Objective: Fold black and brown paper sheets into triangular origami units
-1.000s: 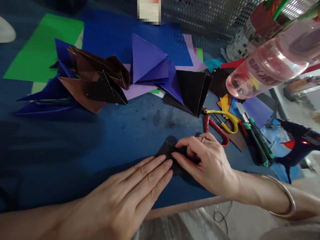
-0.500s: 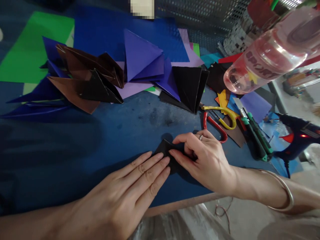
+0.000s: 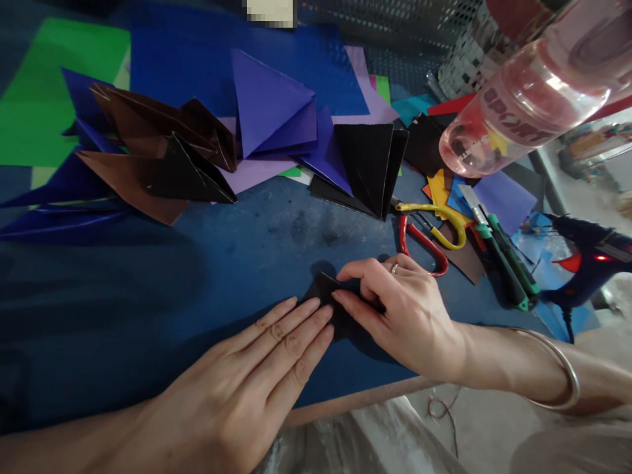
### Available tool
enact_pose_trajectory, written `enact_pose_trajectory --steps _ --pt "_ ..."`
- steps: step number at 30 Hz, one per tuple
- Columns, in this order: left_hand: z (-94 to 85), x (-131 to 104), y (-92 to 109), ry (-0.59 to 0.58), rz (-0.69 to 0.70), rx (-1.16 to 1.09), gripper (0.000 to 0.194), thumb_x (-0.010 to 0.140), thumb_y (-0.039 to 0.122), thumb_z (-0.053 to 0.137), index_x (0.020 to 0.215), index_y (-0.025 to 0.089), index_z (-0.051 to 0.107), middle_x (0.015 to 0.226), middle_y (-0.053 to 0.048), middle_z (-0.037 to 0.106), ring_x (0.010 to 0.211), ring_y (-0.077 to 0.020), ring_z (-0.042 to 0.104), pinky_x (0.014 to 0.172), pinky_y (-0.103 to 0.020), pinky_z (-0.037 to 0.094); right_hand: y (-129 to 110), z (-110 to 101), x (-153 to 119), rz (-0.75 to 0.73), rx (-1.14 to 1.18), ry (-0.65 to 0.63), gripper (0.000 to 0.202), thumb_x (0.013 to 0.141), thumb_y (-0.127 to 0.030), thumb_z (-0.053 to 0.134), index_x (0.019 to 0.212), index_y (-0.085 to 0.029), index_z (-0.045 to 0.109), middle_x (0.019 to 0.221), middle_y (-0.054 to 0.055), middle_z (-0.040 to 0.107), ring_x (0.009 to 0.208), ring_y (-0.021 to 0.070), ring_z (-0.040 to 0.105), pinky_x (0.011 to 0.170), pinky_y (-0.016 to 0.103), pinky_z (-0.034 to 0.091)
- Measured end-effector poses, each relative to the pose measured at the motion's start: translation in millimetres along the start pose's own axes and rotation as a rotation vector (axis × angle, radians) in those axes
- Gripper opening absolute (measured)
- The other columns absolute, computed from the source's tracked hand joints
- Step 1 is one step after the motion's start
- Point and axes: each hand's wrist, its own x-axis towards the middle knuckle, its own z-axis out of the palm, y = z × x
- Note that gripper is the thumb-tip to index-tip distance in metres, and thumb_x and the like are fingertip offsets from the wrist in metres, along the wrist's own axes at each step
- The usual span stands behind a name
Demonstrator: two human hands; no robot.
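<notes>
A small piece of black paper [image 3: 322, 287] lies on the blue tabletop near its front edge, partly covered by my fingers. My left hand [image 3: 269, 362] rests flat, its outstretched fingertips pressing on the left part of the paper. From the right, my right hand [image 3: 397, 306] has its thumb and forefinger curled at the paper's upper edge, gripping it. The palm and fingers hide the paper's right part. Just beyond my right hand lie scissors [image 3: 434, 227] with one yellow and one red handle.
Folded brown paper [image 3: 148, 122], purple paper [image 3: 274, 108] and black paper [image 3: 365, 161] shapes stand along the back. At right are a pink bottle [image 3: 523, 99], a cutter knife [image 3: 498, 253] and a glue gun [image 3: 587, 257] with a red light. The table's wooden edge [image 3: 360, 400] runs in front.
The view has shifted slightly, so the things at the back sit a little higher and more to the left. Both hands keep nearly the same pose on the black paper.
</notes>
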Motion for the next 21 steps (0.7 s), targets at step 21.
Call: enact_pose_trajectory --steps 21 --pt "2.7 3.9 9.2 0.018 -0.048 0.024 0.047 0.104 0.034 0.048 0.134 -0.001 0.059 0.138 -0.018 0.066 0.135 -0.0310 0.058 0.123 -0.046 0.035 -2.6 -4.1 -3.0 -0.039 -0.005 -0.065 0.039 0.089 -0.036 0.063 0.118 -0.010 0.063 0.072 -0.002 0.063 0.066 0.0164 0.059 0.072 0.035 0.036"
